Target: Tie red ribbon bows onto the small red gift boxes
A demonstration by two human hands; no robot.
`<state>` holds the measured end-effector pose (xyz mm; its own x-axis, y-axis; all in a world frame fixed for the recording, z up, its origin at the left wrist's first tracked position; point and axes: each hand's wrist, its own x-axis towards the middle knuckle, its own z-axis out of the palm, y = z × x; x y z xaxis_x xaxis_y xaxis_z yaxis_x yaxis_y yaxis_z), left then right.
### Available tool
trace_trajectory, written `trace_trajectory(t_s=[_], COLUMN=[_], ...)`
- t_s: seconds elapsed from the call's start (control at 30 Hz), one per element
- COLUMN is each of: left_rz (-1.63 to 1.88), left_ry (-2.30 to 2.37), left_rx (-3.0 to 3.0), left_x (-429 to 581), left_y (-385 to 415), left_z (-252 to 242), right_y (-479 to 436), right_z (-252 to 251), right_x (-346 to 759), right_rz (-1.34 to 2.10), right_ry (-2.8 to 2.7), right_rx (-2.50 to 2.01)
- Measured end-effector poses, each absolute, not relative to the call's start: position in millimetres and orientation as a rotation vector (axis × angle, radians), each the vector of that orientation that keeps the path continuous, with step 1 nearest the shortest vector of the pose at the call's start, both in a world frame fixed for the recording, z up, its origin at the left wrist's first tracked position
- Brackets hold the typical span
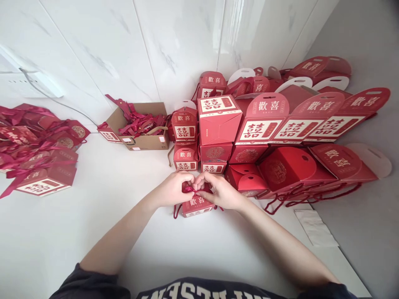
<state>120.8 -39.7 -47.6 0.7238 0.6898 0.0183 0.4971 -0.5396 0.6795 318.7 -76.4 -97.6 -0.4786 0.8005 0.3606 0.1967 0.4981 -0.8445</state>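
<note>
A smooth white tabletop (pixel 149 249) carries ribbon-tied red boxes (pixel 50 168) clustered at its left, an open cardboard carton (pixel 145 143) toward the back, and the bottom row of stacked red boxes (pixel 286 170) at the right — with one small red box (pixel 199 204) just before them. White sheets (pixel 316 228) lie near the right edge.

two hands (pixel 173 189), over a dozen red boxes (pixel 198 203), one carton (pixel 148 143), one cable (pixel 57 100)

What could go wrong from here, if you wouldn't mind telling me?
The shiny ribbon between the left hand and the right hand might slip loose. Pressing down could dent the small red box beneath them. The stacked red boxes stand close behind, so a bump might topple one.
</note>
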Motion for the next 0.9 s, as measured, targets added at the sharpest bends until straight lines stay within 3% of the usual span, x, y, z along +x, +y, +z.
trace_trajectory(t_s=[0.33,0.67,0.9], left_rz=[0.825,0.950,1.002], left_ry=[1.204,0.947,0.938], left_rx=[2.533,2.568,2.717], left_x=[124.3,116.3,113.1], left_y=[-72.1,-66.5,-66.0], left_z=[-87.0,-91.1,-94.4], right_y=[-77.4,-77.2,-76.0], right_z=[-99.3,-94.1,-98.7], right_x=[320.2,322.0,319.6], right_rz=[0.951,0.703,1.015], right_ry=[-1.959,-1.954,-1.871], right_rx=[-0.888,-1.062,-1.089])
